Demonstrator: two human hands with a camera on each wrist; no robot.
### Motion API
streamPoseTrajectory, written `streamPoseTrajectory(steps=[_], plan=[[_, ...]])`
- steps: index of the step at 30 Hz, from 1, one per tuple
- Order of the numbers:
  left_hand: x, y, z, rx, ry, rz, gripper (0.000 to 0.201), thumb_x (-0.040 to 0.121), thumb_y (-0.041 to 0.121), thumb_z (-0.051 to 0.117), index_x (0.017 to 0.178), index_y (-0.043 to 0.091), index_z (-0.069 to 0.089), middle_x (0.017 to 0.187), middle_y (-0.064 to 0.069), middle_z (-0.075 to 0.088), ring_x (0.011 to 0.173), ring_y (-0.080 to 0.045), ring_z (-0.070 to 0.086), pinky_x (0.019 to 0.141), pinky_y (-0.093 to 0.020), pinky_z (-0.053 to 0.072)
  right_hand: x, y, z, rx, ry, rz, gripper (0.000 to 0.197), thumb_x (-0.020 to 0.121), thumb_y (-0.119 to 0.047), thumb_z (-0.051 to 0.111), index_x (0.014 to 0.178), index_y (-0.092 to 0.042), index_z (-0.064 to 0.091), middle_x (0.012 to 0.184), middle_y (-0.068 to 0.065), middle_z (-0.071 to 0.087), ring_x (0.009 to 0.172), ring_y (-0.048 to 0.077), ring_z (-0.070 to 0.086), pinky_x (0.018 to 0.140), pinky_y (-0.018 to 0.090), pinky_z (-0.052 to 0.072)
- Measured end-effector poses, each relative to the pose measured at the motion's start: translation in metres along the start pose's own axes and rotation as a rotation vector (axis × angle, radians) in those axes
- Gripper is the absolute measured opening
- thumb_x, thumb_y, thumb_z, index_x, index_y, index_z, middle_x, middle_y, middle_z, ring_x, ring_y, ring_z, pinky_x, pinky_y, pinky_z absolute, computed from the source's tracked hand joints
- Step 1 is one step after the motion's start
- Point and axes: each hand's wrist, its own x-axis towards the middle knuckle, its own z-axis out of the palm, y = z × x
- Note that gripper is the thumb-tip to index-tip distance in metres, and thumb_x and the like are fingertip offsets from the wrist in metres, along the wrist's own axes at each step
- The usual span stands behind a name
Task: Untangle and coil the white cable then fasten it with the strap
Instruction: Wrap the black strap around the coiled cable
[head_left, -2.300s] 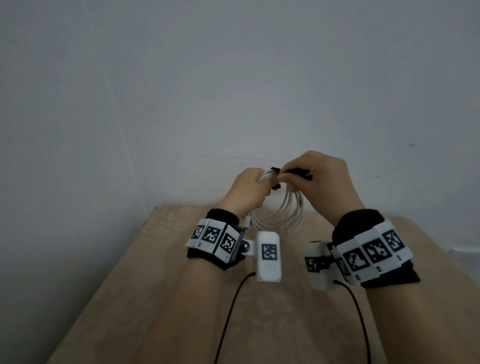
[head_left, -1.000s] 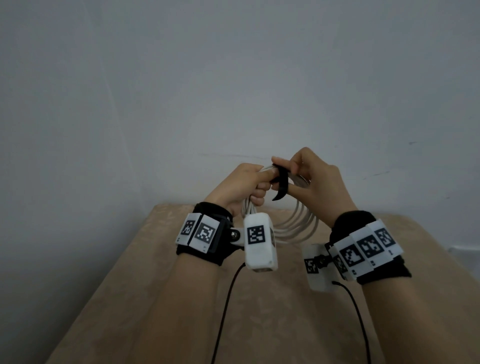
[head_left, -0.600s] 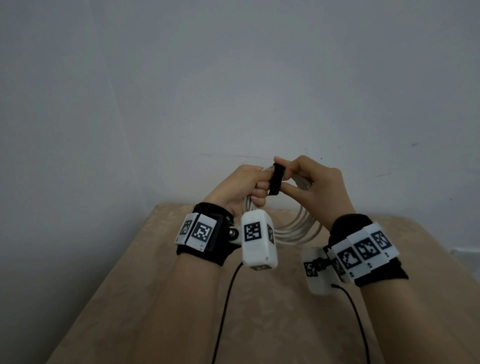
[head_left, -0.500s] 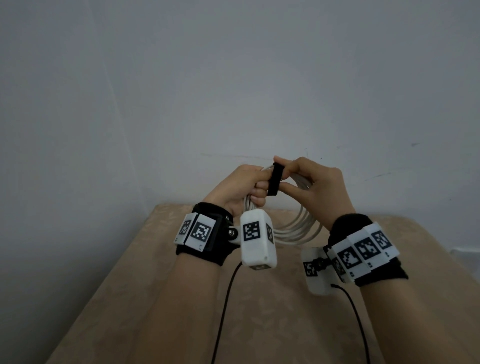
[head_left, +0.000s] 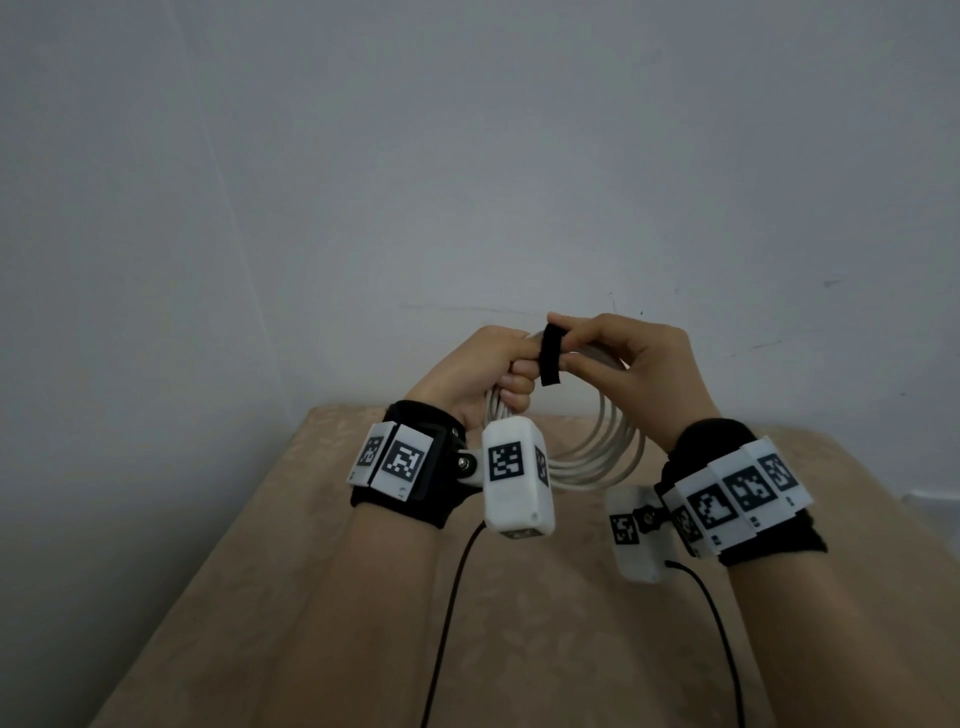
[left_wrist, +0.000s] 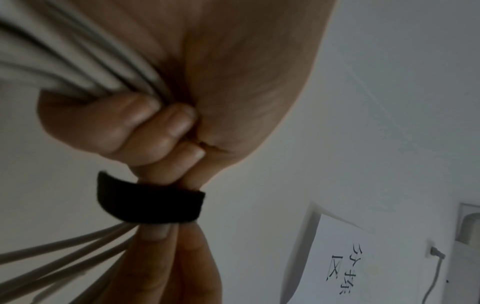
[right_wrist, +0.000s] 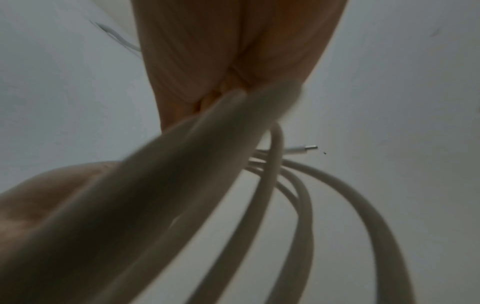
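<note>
The white cable (head_left: 602, 457) hangs as a coil of several loops between my hands, above the table. My left hand (head_left: 488, 374) grips the top of the bundle in a fist; in the left wrist view its curled fingers (left_wrist: 135, 125) clamp the cable strands (left_wrist: 64, 67). A black strap (head_left: 549, 356) wraps over the top of the bundle, seen as a dark band (left_wrist: 149, 204) in the left wrist view. My right hand (head_left: 613, 358) pinches the strap between thumb and forefinger. The right wrist view shows blurred cable loops (right_wrist: 298, 201) and a metal plug end (right_wrist: 306, 148).
A beige patterned table (head_left: 519, 649) lies below my arms, its far edge against a plain grey wall. Black leads (head_left: 447, 613) run from the wrist cameras down along my forearms. A paper sign with writing (left_wrist: 345, 265) and a wall socket show in the left wrist view.
The strap's loose tail hung slanted a second ago; my right hand has drawn it upright over the bundle. Both hands have barely shifted since.
</note>
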Motion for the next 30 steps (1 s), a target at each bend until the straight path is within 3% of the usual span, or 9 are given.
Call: streamPoseTrajectory(steps=[3,6,8,12,16,18,20,24,30], plan=[[0.000,0.000,0.000,0.039,-0.004,0.013,0.031,0.097,0.011,0.049,0.066,0.008,0.051,0.042,0.008,0.029,0.031,0.000,0.022,0.034,-0.013,0.018,0.001,0.001,0.001,-0.043,0.010,-0.032,0.015,0.080,0.000,0.071,0.082,-0.015,0.069,0.105,0.001,0.071,0.098,0.005,0.067,0.089,0.018,0.051],[-0.002,0.000,0.002,0.116,-0.023,0.052,0.029,0.098,0.011,0.044,0.070,0.006,0.049,0.042,0.008,0.030,0.032,-0.001,0.022,0.036,-0.015,0.017,0.003,0.004,0.001,-0.090,0.068,-0.045,0.008,0.081,-0.001,0.069,0.086,-0.008,0.071,0.093,0.004,0.073,0.086,0.015,0.068,0.081,0.026,0.055],[-0.003,0.001,0.001,0.126,-0.055,0.069,0.038,0.101,0.017,0.042,0.065,0.008,0.052,0.046,0.006,0.029,0.033,-0.002,0.021,0.037,-0.016,0.016,0.005,0.004,0.002,-0.037,0.092,-0.011,0.011,0.082,0.000,0.067,0.089,-0.007,0.073,0.089,0.009,0.072,0.083,0.020,0.069,0.078,0.029,0.055],[-0.007,0.002,0.000,0.223,-0.080,0.107,0.063,0.101,0.020,0.040,0.043,0.016,0.064,0.057,0.001,0.022,0.037,-0.003,0.019,0.044,-0.021,0.011,0.006,-0.005,0.001,0.157,0.091,0.097,0.014,0.081,0.000,0.070,0.090,-0.010,0.072,0.087,0.009,0.073,0.079,0.008,0.069,0.072,0.016,0.051],[-0.007,0.002,0.000,0.241,-0.102,0.133,0.059,0.098,0.012,0.044,0.042,0.019,0.062,0.051,0.005,0.029,0.037,-0.002,0.021,0.041,-0.019,0.014,0.006,-0.008,-0.006,0.166,0.085,0.144,0.009,0.079,-0.007,0.073,0.085,-0.014,0.074,0.086,0.009,0.074,0.081,0.016,0.069,0.076,0.025,0.056],[-0.007,0.000,0.001,0.294,-0.108,0.158,0.056,0.098,0.008,0.045,0.047,0.021,0.066,0.048,0.008,0.031,0.037,-0.001,0.022,0.040,-0.017,0.016,0.006,-0.009,-0.008,0.197,0.086,0.156,0.009,0.078,-0.007,0.074,0.082,-0.015,0.074,0.083,0.011,0.074,0.079,0.018,0.069,0.076,0.028,0.057],[-0.008,-0.002,0.000,0.328,-0.119,0.188,0.047,0.098,0.008,0.048,0.059,0.022,0.070,0.048,0.010,0.032,0.039,-0.001,0.024,0.040,-0.015,0.019,0.006,-0.008,-0.008,0.214,0.082,0.163,0.009,0.078,-0.004,0.073,0.082,-0.013,0.074,0.077,0.002,0.074,0.076,0.014,0.069,0.072,0.024,0.055],[-0.009,-0.001,0.003,0.362,-0.092,0.238,0.022,0.098,0.011,0.048,0.086,0.006,0.065,0.048,0.011,0.031,0.040,-0.002,0.023,0.040,-0.016,0.020,0.005,-0.010,-0.011,0.274,0.089,0.156,0.013,0.077,-0.001,0.072,0.087,-0.009,0.074,0.072,-0.007,0.075,0.073,0.008,0.070,0.069,0.017,0.052],[-0.007,-0.001,0.009,0.359,-0.043,0.247,0.024,0.099,0.012,0.047,0.083,0.002,0.062,0.045,0.012,0.030,0.038,-0.003,0.021,0.039,-0.016,0.019,0.004,-0.011,-0.012,0.317,0.144,0.156,0.010,0.079,-0.002,0.071,0.085,-0.009,0.070,0.085,0.008,0.076,0.082,0.020,0.071,0.076,0.026,0.056]])
